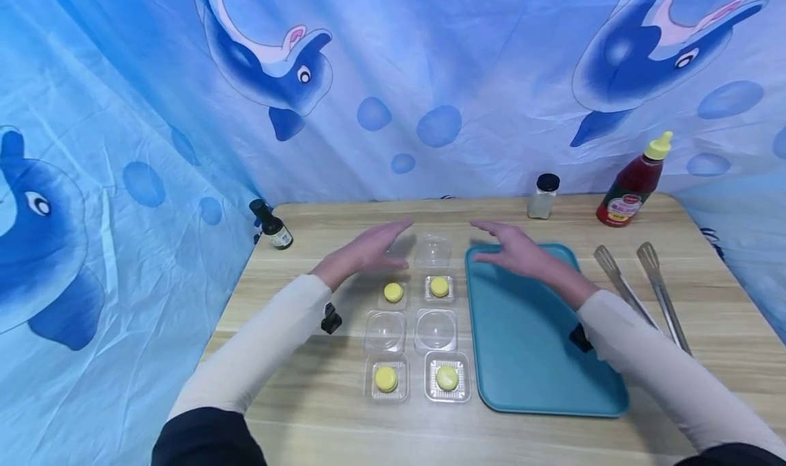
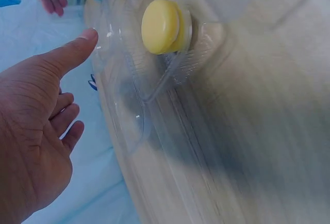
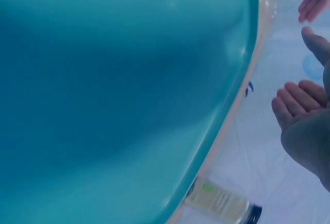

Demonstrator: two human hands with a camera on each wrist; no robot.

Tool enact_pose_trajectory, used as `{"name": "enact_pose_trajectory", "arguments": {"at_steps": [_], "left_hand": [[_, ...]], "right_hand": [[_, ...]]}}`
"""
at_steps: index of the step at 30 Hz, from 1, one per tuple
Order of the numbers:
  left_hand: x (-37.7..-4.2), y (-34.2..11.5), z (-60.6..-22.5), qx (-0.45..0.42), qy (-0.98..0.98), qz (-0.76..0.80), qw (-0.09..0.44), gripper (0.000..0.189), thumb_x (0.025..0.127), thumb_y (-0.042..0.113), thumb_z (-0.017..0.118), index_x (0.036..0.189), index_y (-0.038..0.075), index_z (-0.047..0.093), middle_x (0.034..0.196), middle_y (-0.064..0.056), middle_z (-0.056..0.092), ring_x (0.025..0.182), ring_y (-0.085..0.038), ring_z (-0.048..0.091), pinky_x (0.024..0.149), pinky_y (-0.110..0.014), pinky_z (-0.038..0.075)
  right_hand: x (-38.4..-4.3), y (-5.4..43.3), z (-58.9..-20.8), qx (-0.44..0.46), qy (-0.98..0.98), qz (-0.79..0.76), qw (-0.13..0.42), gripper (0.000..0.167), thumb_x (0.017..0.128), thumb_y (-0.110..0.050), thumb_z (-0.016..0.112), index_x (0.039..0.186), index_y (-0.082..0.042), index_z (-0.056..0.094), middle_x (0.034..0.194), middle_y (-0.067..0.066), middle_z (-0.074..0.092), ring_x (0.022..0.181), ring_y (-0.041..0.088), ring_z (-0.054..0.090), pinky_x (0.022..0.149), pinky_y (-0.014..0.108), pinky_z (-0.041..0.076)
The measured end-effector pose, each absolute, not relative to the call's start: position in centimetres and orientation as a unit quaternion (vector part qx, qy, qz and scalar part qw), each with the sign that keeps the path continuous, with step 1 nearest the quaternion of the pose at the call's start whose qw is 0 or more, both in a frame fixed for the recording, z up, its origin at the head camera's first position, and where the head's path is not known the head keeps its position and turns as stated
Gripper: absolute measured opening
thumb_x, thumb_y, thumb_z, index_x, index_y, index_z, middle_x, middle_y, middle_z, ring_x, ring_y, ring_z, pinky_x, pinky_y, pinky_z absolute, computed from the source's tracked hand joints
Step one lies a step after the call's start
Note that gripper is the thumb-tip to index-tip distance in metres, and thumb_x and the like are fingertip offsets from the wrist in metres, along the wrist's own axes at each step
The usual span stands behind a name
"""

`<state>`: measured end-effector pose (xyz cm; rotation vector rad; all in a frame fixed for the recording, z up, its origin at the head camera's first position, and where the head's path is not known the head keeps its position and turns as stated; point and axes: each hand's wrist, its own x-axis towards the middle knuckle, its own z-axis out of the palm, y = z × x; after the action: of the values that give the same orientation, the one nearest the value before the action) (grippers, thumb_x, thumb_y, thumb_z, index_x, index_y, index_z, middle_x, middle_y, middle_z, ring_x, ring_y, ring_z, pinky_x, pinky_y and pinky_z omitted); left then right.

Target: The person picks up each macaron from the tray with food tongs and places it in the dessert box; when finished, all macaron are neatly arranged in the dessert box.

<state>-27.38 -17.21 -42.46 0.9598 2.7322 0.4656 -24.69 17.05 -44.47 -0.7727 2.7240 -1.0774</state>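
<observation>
My left hand [image 1: 373, 248] hovers over the far end of the clear plastic boxes, thumb and fingers apart, holding nothing. Facing it, my right hand [image 1: 511, 249] is held above the far left corner of the teal tray [image 1: 546, 357], fingers extended and nothing in them. Between and below the hands are several clear boxes, each with a yellow macaron; the far right macaron [image 1: 439, 286] and near right macaron [image 1: 447, 377] sit in open bases, with hinged lids [image 1: 436, 329] folded back. In the left wrist view, a macaron [image 2: 161, 27] in its box lies beyond my thumb.
Two slotted metal tongs [image 1: 663, 295] lie right of the tray, partly under my right forearm. At the back stand a black-capped shaker jar [image 1: 543, 196] and a red sauce bottle [image 1: 629, 186]. A small dark bottle [image 1: 272, 226] is at the back left. A blue curtain [image 1: 393, 63] surrounds the table.
</observation>
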Motion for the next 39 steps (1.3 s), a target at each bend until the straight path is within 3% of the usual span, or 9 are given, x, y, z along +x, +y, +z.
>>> {"name": "enact_pose_trajectory", "arguments": {"at_steps": [15,25,34,39], "left_hand": [[-28.8,-14.3,-43.1,0.309,0.929,0.136,0.148,0.099,0.090,0.033,0.086,0.169,0.014,0.028,0.172,-0.008,0.032,0.156,-0.030,0.033,0.130,-0.047,0.025],[-28.8,-13.9,-43.6,0.303,0.930,0.152,0.142,0.088,0.092,0.029,0.085,0.166,0.018,0.037,0.164,-0.007,0.046,0.148,-0.030,0.046,0.124,-0.051,0.036],[-28.8,-13.8,-43.7,0.303,0.935,0.160,0.096,0.085,0.091,0.034,0.085,0.163,0.019,0.041,0.158,-0.009,0.053,0.142,-0.031,0.051,0.120,-0.052,0.042],[-28.8,-13.7,-43.6,0.329,0.930,0.153,0.056,0.084,0.092,0.036,0.084,0.162,0.016,0.042,0.164,-0.010,0.045,0.149,-0.032,0.045,0.124,-0.053,0.036]], "right_hand": [[-27.7,13.0,-46.3,-0.282,0.885,-0.358,0.094,0.070,0.093,-0.014,0.084,0.152,0.005,0.051,0.152,0.024,0.056,0.140,0.046,0.052,0.115,0.058,0.047],[-28.3,12.2,-46.7,-0.261,0.876,-0.394,0.091,0.062,0.093,-0.008,0.083,0.147,0.007,0.057,0.138,0.023,0.068,0.127,0.043,0.064,0.106,0.053,0.055],[-28.1,12.2,-46.3,-0.206,0.835,-0.500,0.104,0.054,0.097,0.000,0.075,0.147,0.005,0.057,0.135,0.024,0.068,0.119,0.040,0.068,0.097,0.045,0.061],[-27.9,12.0,-45.9,-0.139,0.802,-0.570,0.112,0.049,0.098,0.002,0.072,0.145,0.005,0.059,0.133,0.027,0.068,0.116,0.040,0.069,0.095,0.043,0.062]]}}
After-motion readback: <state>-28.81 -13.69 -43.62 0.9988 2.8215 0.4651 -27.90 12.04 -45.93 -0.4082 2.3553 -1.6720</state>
